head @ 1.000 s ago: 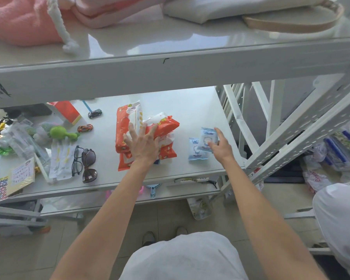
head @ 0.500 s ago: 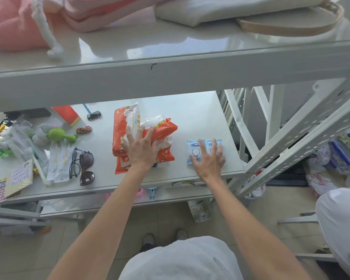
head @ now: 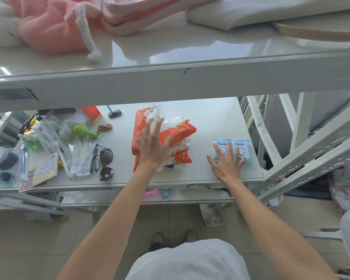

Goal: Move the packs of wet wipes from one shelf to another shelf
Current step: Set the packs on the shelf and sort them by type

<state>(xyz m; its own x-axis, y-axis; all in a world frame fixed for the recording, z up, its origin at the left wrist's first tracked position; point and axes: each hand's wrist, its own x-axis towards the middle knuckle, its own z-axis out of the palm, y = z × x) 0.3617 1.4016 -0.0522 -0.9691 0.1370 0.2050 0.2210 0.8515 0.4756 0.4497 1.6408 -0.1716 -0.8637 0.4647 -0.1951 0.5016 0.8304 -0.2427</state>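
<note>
Set down, the blue packs (head: 241,150) lie under the flat right hand (head: 227,166); left hand (head: 153,147) spreads over orange packs (head: 180,131).

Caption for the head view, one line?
Left hand over stacked orange wipe packs, right hand on two blue packs.

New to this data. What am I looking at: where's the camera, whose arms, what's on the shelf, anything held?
No machine here: a person works with bare hands. The one picture comes from a camera worn on their head, looking down past their arms. On the white shelf lie a pile of orange wet wipe packs, two small blue packs beside it, and further left sunglasses, toy cars and a green toy. The left hand is spread open over the orange pile; contact is unclear. The right hand lies flat, fingertips on the blue packs. Neither hand grips anything. A higher shelf carries pink cloth.
</note>
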